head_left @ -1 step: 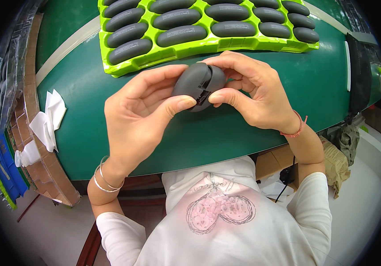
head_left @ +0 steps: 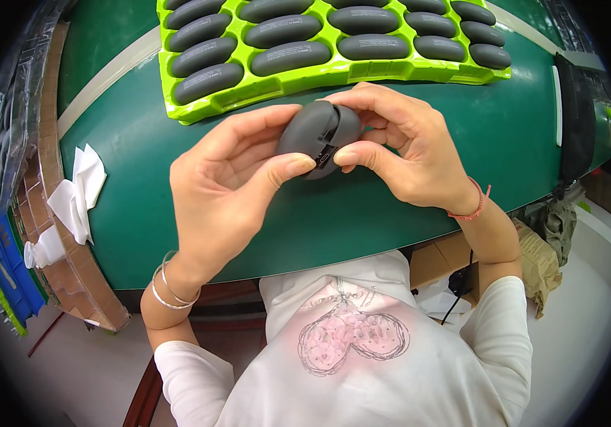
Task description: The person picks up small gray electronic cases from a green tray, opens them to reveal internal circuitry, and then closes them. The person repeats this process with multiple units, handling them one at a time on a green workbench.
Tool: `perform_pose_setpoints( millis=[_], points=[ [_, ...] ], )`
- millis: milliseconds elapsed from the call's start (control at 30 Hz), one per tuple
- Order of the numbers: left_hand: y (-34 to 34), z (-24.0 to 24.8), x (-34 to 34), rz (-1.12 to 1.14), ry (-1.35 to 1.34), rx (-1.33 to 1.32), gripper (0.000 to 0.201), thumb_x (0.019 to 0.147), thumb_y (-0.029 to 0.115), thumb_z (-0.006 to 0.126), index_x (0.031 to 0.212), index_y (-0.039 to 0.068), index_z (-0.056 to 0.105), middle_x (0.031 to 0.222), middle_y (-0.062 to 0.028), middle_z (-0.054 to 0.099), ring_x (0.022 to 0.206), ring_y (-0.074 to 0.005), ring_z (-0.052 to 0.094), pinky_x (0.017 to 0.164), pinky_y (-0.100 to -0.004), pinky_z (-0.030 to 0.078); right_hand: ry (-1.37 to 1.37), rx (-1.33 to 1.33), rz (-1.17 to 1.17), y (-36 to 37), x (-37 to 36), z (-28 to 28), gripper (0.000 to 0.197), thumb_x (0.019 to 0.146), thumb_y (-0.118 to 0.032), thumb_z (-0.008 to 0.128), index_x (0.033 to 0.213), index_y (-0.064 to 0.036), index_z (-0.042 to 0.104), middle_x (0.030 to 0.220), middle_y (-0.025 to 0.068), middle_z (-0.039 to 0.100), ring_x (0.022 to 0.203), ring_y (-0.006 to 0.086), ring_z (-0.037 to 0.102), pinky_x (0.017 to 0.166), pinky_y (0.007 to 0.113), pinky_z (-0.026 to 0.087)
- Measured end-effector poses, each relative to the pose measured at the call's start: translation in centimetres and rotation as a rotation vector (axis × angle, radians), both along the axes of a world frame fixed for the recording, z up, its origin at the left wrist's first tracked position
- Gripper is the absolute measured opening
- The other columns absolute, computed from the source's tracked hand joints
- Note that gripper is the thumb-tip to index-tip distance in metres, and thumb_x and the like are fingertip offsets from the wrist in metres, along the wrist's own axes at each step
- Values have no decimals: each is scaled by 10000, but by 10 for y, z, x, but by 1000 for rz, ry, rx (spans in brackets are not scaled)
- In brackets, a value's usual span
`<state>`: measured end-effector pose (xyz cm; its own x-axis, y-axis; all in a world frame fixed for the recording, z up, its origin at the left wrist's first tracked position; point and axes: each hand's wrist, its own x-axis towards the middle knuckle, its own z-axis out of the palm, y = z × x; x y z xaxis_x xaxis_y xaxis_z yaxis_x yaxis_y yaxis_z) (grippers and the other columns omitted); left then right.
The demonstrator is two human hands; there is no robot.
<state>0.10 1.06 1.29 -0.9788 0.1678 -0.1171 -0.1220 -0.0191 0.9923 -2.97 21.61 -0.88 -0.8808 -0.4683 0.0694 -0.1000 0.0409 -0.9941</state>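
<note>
Between my two hands is a dark grey oval case [head_left: 305, 132], about the shape of an earbud charging case, tilted above the table. A gap runs along its seam, and a small port with black parts shows at the lower end. My left hand [head_left: 223, 188] grips the left side, its thumb near the port and its fingers behind. From the right, my right hand [head_left: 419, 156] pinches the other half, thumb tip beside the port. Both hands are closed on the case. Whatever lies inside it is hidden.
A bright green tray [head_left: 284, 84] with rows of similar dark cases [head_left: 291, 57] stands just beyond my hands. Crumpled white paper [head_left: 81, 192] lies at the left of the green table [head_left: 319, 235], beside a cardboard edge [head_left: 81, 285]. A black item [head_left: 576, 121] sits at the right.
</note>
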Motion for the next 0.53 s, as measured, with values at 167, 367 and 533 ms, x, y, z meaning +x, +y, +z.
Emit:
perform_pose_setpoints(
  millis=[167,367,533],
  points=[
    [1,0,0,9,22,-51,373,819,-59,681,1170,-96,559,1090,-170,653,1001,-210,653,894,-306,535,95,20,-20,-2,0,-5,338,790,5,692,1109,51,592,925,122,620,741,161,619,627,269,566],
    [4,-5,2,28,69,-66,339,812,-66,676,1138,-90,583,1052,-161,674,972,-207,669,881,-308,545,104,13,-43,-4,3,-6,342,782,21,695,1105,58,587,909,119,616,735,163,614,614,256,559],
    [4,-10,0,8,139,-130,320,815,-73,661,1127,-85,593,1038,-165,682,948,-215,681,849,-311,557,-17,-18,-31,-3,3,-7,335,798,18,687,1114,61,584,933,111,617,743,166,611,615,256,561]
  ],
)
